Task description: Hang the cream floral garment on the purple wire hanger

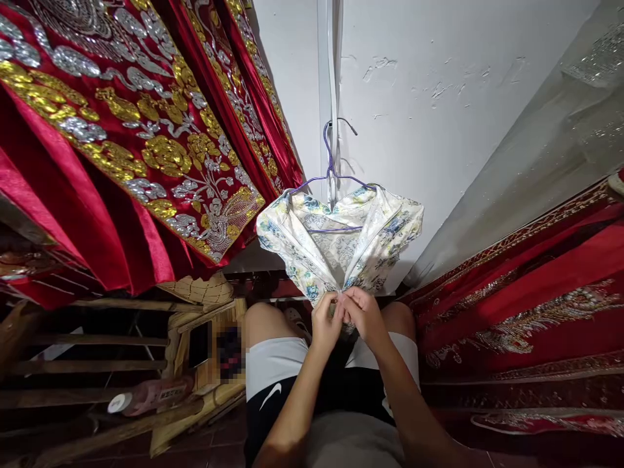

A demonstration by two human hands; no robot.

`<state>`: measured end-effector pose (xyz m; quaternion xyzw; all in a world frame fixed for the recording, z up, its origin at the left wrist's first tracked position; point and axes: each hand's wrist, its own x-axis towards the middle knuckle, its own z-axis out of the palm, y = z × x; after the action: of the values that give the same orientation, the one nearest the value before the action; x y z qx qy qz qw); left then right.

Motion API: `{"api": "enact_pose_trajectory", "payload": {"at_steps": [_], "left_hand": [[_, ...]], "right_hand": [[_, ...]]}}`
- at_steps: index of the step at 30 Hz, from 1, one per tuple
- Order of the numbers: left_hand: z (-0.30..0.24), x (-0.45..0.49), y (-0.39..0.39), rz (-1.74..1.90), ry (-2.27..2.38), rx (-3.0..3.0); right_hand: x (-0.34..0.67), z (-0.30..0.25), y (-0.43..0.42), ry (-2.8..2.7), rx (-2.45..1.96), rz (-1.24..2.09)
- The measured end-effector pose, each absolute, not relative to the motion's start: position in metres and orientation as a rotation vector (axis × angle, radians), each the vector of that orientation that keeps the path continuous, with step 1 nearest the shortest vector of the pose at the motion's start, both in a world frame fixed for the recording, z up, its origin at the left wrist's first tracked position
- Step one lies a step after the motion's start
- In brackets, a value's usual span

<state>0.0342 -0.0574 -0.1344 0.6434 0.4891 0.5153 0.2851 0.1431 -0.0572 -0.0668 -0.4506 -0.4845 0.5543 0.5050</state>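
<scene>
A white floral garment [307, 257] with blue and yellow flowers hangs on a purple hanger [330, 166] in front of me. Its neckline is open in a V. At the bottom of that V, my left hand [327, 318] pinches the front edge of the cloth. Right beside it, nearly touching, my right hand [359, 312] pinches the other edge with bent fingers. Whatever small fastening lies between the fingertips is hidden. The lower part of the garment drops behind my hands, between my knees.
Red gowns with gold and silver sequins [168, 153] hang at the left. More red embroidered cloth [526, 325] and a sheer white fabric [536, 143] hang at the right. A wooden rack [107, 367] stands low left, with a bottle [151, 395] on it. Behind the hanger is a white wall [419, 97].
</scene>
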Motion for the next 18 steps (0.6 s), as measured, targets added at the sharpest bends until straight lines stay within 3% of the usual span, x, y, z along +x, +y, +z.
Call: {"api": "enact_pose_trajectory", "payload": {"at_steps": [11, 15, 18], "left_hand": [[-0.134, 0.042, -0.054, 0.926, 1.359, 2.036], [-0.110, 0.026, -0.040, 0.810, 1.230, 2.092], [-0.061, 0.008, -0.020, 1.029, 1.107, 1.992]], "right_hand": [[0.157, 0.065, 0.061, -0.996, -0.817, 1.229], [0.152, 0.075, 0.061, -1.088, -0.761, 1.197], [0.147, 0.070, 0.049, -1.162, -0.780, 1.148]]}}
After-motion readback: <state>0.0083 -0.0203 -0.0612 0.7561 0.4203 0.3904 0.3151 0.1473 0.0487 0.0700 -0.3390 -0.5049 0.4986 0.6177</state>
